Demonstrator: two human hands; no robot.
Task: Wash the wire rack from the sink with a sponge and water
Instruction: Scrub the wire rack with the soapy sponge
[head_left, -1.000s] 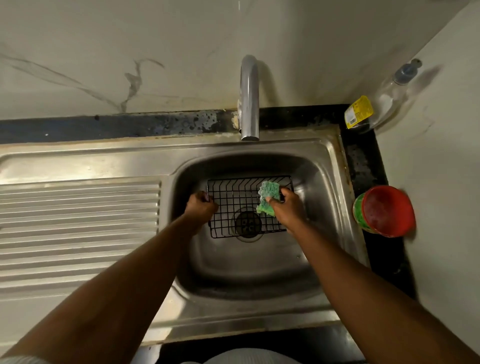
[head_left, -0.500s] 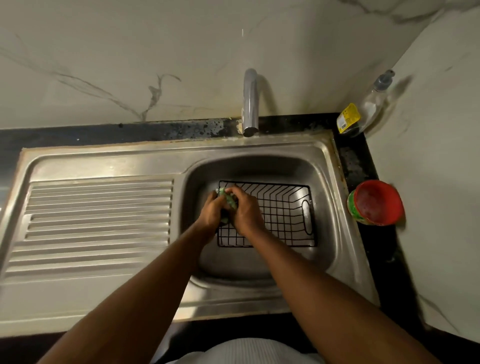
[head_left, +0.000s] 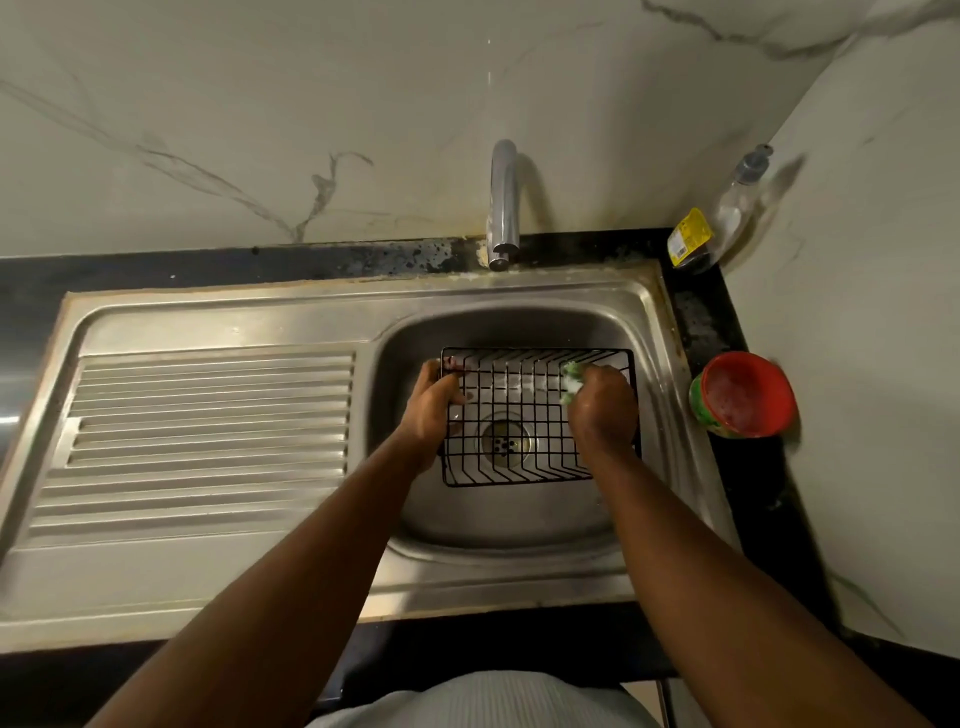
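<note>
Dim, warm light; shadows fall rightward. Bottle (head_left: 737, 202) and red-lidded tub (head_left: 748, 392), right of right hand (head_left: 602, 410), cast soft shadows on wall (head_left: 857, 312). Dull sheen on drainboard (head_left: 208, 415) left of left hand (head_left: 428, 410). Wire rack (head_left: 519, 415) bars crisp; sponge (head_left: 571, 379) in right hand motion-blurred. Wide-angle bend at frame edges, forearms stretched.

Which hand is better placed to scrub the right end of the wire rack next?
Right. The right hand holds the sponge there; the left hand grips the wire rack at its left rim.
</note>
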